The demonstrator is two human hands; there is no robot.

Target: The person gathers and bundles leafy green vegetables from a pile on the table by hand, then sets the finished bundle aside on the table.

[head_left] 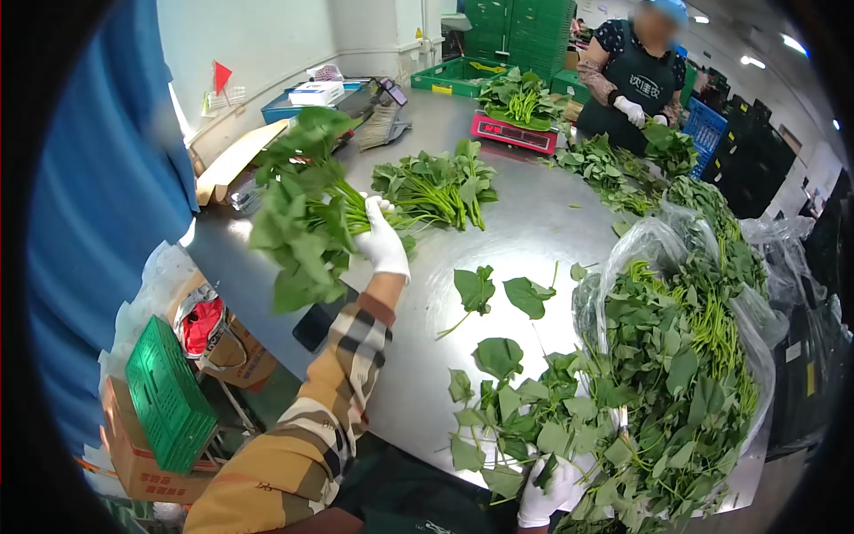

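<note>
In a white glove, my left hand (382, 240) is closed round the stems of a bunch of sweet potato leaves (307, 214), its leaves pointing left above the steel table. My right hand (556, 488), also gloved, is low at the table's front edge among loose sweet potato leaves (534, 409). Its fingers curl about some leaves and are partly covered by them. To its right a large heap of the greens (676, 383) spills from a clear plastic bag (654, 240). Another bunch (440, 187) lies just beyond my left hand.
Greens rest on a red scale (514, 133) at the back, near a green crate (458, 76). Across the steel table (525, 236), a gloved co-worker (636, 80) handles greens. A dark phone (313, 327) lies at the left edge, with a green crate (169, 392) below.
</note>
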